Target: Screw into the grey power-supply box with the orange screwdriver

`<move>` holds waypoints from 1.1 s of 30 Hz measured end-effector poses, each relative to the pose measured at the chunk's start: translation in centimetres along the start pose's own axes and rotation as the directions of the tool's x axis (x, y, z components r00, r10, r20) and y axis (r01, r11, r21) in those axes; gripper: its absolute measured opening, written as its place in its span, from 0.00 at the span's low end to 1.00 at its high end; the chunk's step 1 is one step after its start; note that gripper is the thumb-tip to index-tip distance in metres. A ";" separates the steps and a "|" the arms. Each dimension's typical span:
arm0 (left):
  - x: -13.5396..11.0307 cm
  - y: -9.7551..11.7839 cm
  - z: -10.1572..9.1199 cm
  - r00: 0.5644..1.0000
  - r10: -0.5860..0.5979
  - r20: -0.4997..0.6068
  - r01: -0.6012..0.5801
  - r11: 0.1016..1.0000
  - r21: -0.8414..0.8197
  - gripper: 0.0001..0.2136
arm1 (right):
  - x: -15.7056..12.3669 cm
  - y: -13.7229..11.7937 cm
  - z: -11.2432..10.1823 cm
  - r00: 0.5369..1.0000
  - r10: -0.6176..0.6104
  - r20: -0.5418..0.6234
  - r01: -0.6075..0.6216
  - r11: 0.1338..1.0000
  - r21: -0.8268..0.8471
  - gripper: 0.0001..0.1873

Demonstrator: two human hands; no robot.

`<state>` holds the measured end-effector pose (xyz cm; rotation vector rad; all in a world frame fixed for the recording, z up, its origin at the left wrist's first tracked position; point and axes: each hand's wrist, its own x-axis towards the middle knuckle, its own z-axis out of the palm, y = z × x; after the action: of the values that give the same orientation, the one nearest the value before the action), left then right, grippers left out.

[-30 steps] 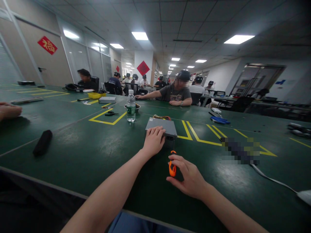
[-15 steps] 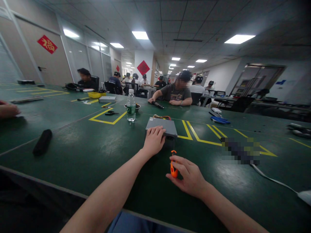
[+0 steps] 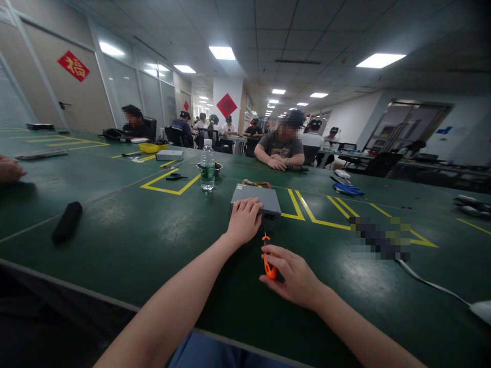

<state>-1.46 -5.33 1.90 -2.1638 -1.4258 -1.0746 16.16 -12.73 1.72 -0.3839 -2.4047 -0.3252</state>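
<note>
A grey metal box (image 3: 257, 199) lies on the green table (image 3: 134, 240) in front of me, coloured wires showing at its far edge. My left hand (image 3: 244, 222) rests on its near left corner, fingers curled over the top. My right hand (image 3: 293, 278) is closed round an orange-handled screwdriver (image 3: 268, 261), whose thin shaft points at the box's near face, just right of my left hand.
A water bottle (image 3: 207, 166) and a bowl stand behind the box. A black oblong object (image 3: 67, 221) lies at left, a blue item (image 3: 347, 189) and a white cable (image 3: 429, 283) at right. Yellow tape lines mark the table. Several people sit at the far side; another person's hand (image 3: 9, 170) rests at far left.
My right hand and the screwdriver have shifted slightly left, towards the box. The seated person opposite has drawn both arms in. My left hand has stayed on the box.
</note>
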 end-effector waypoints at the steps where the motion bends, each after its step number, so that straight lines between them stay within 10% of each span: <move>1: 0.0 0.0 0.0 1.000 0.000 0.002 0.000 1.000 -0.003 0.13 | 0.0 0.0 0.0 1.000 -0.001 0.003 0.001 1.000 0.001 0.15; 24: 0.0 0.0 0.0 1.000 0.001 0.019 -0.001 1.000 0.006 0.13 | 0.7 -0.4 -0.7 0.995 -0.098 0.036 0.102 0.982 -0.157 0.11; 33: 0.1 -0.1 -0.3 1.000 0.006 0.015 -0.006 1.000 -0.014 0.13 | 2.2 -0.2 -1.9 0.995 0.097 -0.009 -0.097 0.994 -0.052 0.13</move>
<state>-1.60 -5.41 2.19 -2.1889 -1.4217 -1.0712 15.54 -13.09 4.55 -0.5210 -2.3653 -0.3460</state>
